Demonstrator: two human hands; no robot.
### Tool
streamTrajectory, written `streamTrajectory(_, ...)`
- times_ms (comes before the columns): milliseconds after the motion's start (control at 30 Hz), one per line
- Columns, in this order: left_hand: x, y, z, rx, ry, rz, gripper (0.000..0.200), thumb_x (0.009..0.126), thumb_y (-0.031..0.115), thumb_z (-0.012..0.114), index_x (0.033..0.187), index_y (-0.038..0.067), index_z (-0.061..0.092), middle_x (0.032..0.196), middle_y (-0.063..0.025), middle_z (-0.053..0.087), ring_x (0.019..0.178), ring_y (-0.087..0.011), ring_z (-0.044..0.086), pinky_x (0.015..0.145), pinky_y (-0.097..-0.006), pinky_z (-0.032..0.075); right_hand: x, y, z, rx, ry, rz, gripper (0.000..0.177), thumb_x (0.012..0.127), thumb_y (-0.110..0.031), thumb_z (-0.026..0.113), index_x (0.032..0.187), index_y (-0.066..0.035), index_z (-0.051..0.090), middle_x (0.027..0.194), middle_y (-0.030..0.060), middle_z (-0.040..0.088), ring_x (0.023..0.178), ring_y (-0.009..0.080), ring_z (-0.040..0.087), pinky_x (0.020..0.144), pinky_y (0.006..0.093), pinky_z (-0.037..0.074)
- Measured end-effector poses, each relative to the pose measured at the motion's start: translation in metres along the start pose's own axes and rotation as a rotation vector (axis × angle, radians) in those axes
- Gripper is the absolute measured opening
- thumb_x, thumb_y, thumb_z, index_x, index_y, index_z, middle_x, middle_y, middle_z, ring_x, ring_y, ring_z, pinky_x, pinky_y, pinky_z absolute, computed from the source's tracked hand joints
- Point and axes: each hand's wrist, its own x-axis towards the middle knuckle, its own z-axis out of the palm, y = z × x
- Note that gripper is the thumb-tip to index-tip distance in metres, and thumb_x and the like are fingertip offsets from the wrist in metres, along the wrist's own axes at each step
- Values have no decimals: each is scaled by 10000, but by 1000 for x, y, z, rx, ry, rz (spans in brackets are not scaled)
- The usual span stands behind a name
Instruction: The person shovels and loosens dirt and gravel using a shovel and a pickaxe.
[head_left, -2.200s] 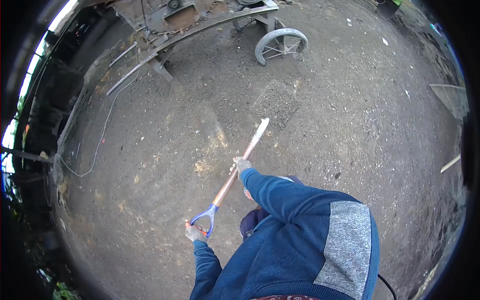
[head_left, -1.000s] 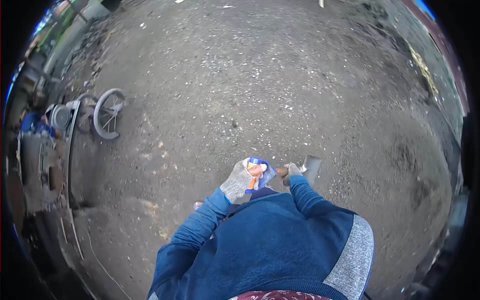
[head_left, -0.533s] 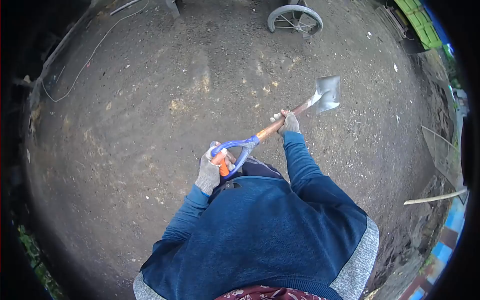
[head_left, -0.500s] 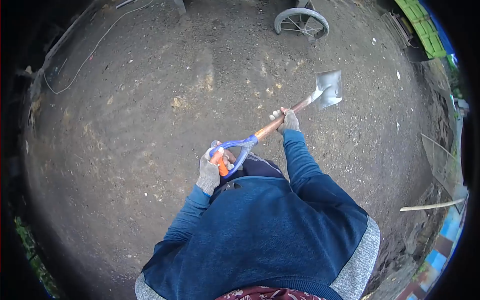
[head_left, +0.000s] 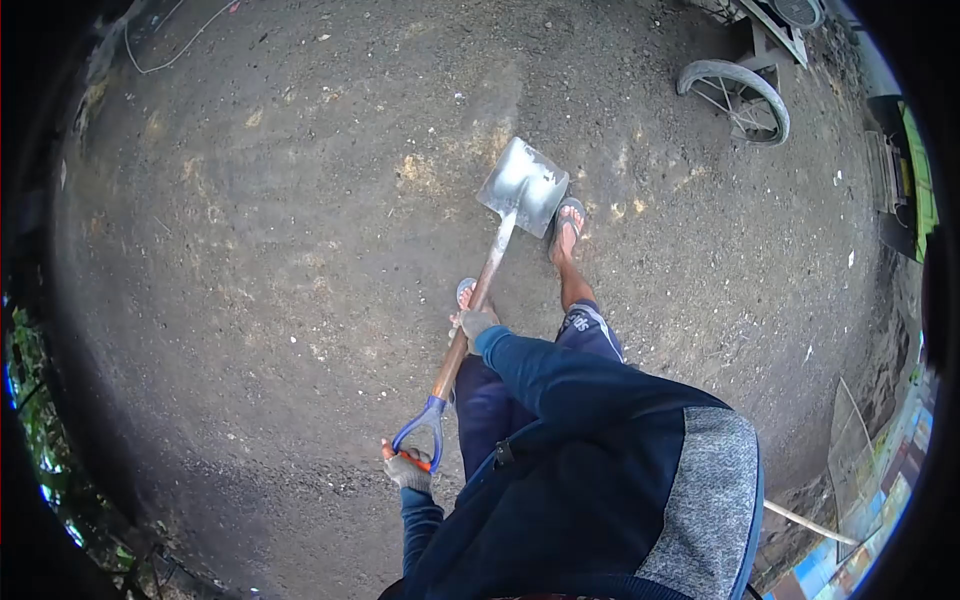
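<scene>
A shovel (head_left: 490, 262) with a square metal blade (head_left: 524, 186), wooden shaft and blue D-handle (head_left: 420, 425) slants across the view, blade up and to the right. My left hand (head_left: 408, 466), in a grey glove, is closed round the orange grip of the D-handle. Partway up the wooden shaft, my right hand (head_left: 474, 324) is wrapped round it, gloved as well. The blade overlaps the ground just beside my right foot (head_left: 567, 228) in its sandal. My left foot (head_left: 466, 292) shows partly behind the shaft.
Packed dirt ground (head_left: 300, 250) with pale patches surrounds me. A spoked wheel (head_left: 738, 104) on a frame stands at the upper right. A thin cord (head_left: 180, 55) lies at the upper left. On the lower right are a stick (head_left: 810, 523) and a leaning panel (head_left: 850, 455).
The shovel has swung to the left, its blade now in front of my feet. Both hands keep their hold. My body and view have turned, bringing my legs and feet into sight.
</scene>
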Motion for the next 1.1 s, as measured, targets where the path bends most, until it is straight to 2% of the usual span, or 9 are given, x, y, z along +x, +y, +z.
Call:
streamTrajectory(233, 23, -40, 51, -87, 172, -52, 564, 895, 618, 416, 557, 167, 430, 433, -47, 413, 346, -245, 426, 359, -388, 379, 103, 1, -3, -119, 40, 141, 185, 906, -150, 554, 1055, -49, 512, 778, 106, 590, 597, 266, 610, 511, 447, 535)
streamTrajectory(333, 38, -71, 181, -129, 90, -103, 508, 888, 578, 462, 577, 180, 414, 450, -28, 405, 357, -211, 405, 351, -359, 358, 117, -149, -33, 137, -51, -30, 107, 844, -107, 601, 831, -5, 570, 658, 96, 564, 548, 238, 601, 454, 370, 494)
streamTrajectory(433, 15, -76, 426, -141, -45, -106, 490, 887, 539, 505, 580, 170, 403, 454, -4, 345, 414, -184, 387, 412, -362, 357, 192, -377, -85, -220, -102, -249, 113, 838, -125, 568, 875, -18, 574, 736, 116, 605, 550, 281, 601, 491, 442, 504)
streamTrajectory(500, 62, -115, 508, -147, -156, 116, 474, 887, 531, 520, 603, 162, 433, 487, -12, 384, 421, -204, 391, 414, -363, 359, 160, -499, -84, -140, 161, -274, 158, 889, -158, 528, 909, -22, 605, 819, 145, 664, 662, 324, 662, 579, 442, 538)
streamTrajectory(567, 1, -100, 555, -177, -148, -57, 439, 897, 504, 529, 650, 146, 476, 521, -18, 417, 413, -214, 391, 414, -364, 362, 222, -533, -129, -1815, 416, -1109, 175, 875, -166, 538, 908, -36, 650, 852, 170, 694, 770, 338, 690, 650, 450, 548)
streamTrajectory(600, -16, -84, 576, -198, -156, -126, 422, 901, 491, 533, 673, 138, 497, 538, -21, 433, 409, -219, 390, 415, -365, 364, 215, -549, -124, -1688, 425, -1027, 192, 869, -175, 534, 912, -41, 665, 866, 177, 695, 805, 334, 691, 674, 451, 547)
streamTrajectory(700, -6, -107, 551, -289, -148, -101, 356, 906, 394, 585, 696, 132, 466, 560, -11, 435, 387, -165, 370, 381, -346, 367, 194, -518, -144, -1858, 420, -1002, 245, 885, -205, 506, 941, -45, 683, 881, 180, 698, 821, 323, 695, 688, 444, 549)
streamTrajectory(967, 54, -119, 402, -113, -216, 147, 373, 909, 433, 555, 765, 89, 541, 561, -44, 465, 417, -211, 426, 447, -336, 410, 82, -395, -118, 30, 226, -537, 137, 882, -147, 509, 885, -43, 599, 681, 100, 607, 538, 243, 611, 501, 400, 525)
streamTrajectory(1100, 52, -46, 313, -90, -490, 77, 441, 901, 490, 548, 713, 93, 502, 498, -58, 430, 398, -232, 424, 406, -377, 408, -12, -325, -80, 20, 285, -571, 169, 907, -156, 497, 854, -31, 598, 696, 117, 594, 516, 264, 586, 464, 435, 508)
